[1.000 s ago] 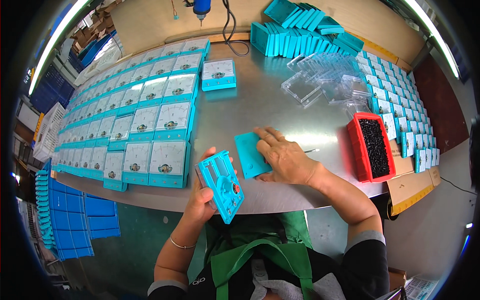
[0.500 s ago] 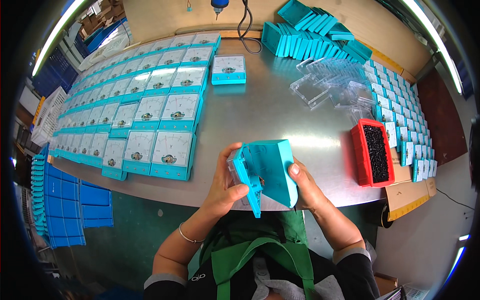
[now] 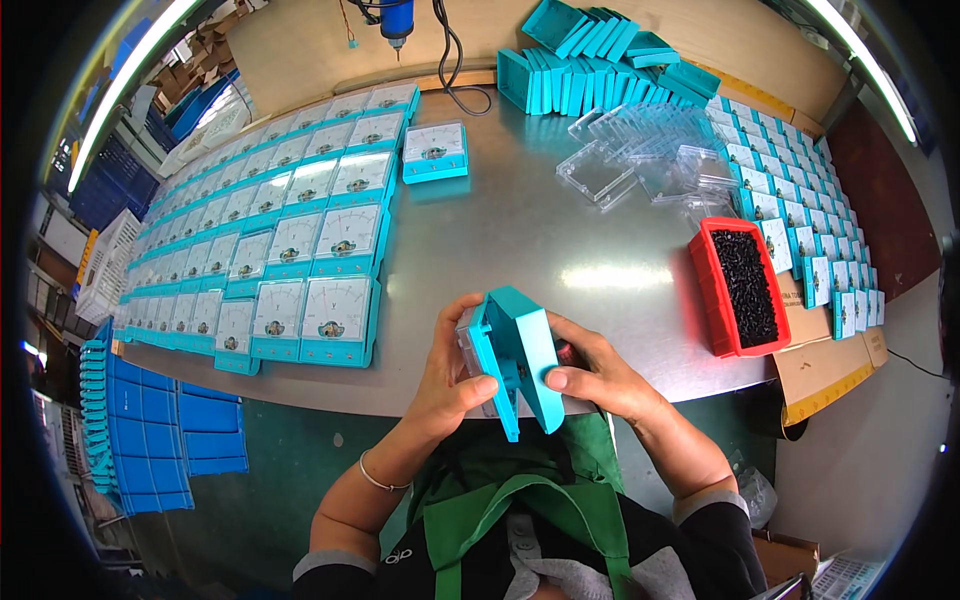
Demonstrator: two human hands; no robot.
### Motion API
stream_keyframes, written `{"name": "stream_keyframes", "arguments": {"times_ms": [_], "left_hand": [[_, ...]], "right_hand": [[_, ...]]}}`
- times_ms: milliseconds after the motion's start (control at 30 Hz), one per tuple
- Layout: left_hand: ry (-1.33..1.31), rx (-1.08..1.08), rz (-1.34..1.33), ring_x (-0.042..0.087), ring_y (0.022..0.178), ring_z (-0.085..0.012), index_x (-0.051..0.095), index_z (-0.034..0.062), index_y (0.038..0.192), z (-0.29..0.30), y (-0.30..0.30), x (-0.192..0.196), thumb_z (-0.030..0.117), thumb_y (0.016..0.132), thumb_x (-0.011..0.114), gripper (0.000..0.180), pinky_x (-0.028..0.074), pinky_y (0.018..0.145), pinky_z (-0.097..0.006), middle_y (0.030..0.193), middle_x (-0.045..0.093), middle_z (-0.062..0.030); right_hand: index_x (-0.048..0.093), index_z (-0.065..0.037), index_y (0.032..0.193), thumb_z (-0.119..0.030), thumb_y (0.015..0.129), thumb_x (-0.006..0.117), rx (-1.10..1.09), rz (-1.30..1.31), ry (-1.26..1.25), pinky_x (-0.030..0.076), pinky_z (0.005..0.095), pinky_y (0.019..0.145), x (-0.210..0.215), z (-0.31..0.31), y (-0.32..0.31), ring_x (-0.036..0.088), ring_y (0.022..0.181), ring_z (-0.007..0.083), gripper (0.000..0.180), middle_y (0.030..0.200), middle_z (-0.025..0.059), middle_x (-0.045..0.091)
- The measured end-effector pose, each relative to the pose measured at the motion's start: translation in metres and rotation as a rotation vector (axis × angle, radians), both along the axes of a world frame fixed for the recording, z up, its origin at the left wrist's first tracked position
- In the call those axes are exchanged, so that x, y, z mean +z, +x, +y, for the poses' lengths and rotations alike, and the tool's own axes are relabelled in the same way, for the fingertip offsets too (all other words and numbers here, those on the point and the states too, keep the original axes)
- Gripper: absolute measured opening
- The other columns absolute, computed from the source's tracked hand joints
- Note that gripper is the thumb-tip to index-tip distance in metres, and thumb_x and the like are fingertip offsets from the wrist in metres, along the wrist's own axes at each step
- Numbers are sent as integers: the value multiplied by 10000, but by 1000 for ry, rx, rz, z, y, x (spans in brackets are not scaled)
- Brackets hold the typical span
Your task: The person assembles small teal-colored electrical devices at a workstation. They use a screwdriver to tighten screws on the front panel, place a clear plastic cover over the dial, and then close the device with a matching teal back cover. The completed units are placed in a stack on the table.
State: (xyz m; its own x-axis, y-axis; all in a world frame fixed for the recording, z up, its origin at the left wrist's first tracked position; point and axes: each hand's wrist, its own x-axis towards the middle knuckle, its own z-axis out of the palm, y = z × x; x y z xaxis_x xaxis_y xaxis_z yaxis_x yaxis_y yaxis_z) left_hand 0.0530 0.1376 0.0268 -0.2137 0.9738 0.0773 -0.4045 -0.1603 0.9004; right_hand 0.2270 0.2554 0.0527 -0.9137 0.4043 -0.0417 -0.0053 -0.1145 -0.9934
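Note:
At the near edge of the metal table, my left hand [image 3: 441, 388] is closed round a panel meter front [image 3: 487, 362], a teal frame with a clear cover on its outer side. My right hand [image 3: 612, 384] grips a teal box-shaped case [image 3: 533, 350], thumb on its near side. Case and meter front stand on edge, facing each other. They are close together at the top, with a wedge-shaped gap at the bottom. A dark, reddish patch shows behind my right fingers; I cannot make out what it is.
Rows of finished-looking meters [image 3: 335, 240] cover the left side; one meter [image 3: 435, 150] stands apart. Teal cases [image 3: 570, 85] and clear covers [image 3: 650, 150] lie at the back. On the right are a red bin [image 3: 703, 270] of small black parts and stacked dial units [image 3: 817, 280]. A blue screwdriver [image 3: 397, 20] hangs above.
My right hand has brought the case leftward and turned it closer to the meter front, narrowing the gap. The left hand stays nearly in place. The whole view has shifted slightly.

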Motion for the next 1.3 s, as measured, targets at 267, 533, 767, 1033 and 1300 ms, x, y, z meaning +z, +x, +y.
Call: {"name": "stream_keyframes", "arguments": {"times_ms": [267,533,767,1033,1300], "left_hand": [[188,-98,495,280,1346,-329,199,82,1430,-6,-7,5,293,716,805,959,301,1081,-478,1402,276,-179],[186,252,959,374,1235,-421,289,66,1400,19,-33,-3,196,564,829,1003,363,991,-496,1350,312,-254],[167,298,1483,303,1306,-460,378,91,1387,41,-49,4,272,655,820,874,324,1023,-546,1486,164,-288],[88,65,1861,387,1280,-392,412,131,1385,72,-112,5,304,685,790,815,358,987,-500,1419,372,-200],[-46,145,1953,346,1315,-381,381,127,1399,166,-153,-9,297,705,781,818,341,1018,-505,1440,346,-208]], "right_hand": [[281,-96,1464,-227,696,838,48,34,-4,280,307,1064,-20,-3,8,341,1333,198,958,1489,99,341],[410,10,1383,-166,771,773,-91,-16,270,387,325,986,8,5,-19,511,1112,182,733,1258,120,537],[600,21,1117,-227,851,672,-307,-167,362,465,307,626,-19,60,-68,574,687,165,371,750,108,601],[509,-6,1254,-278,851,663,-295,-211,869,505,395,700,-13,93,-111,638,755,301,510,920,196,658],[482,-22,1293,-152,829,686,-220,-256,707,526,337,706,20,47,-10,638,746,235,524,1022,186,659]]}}
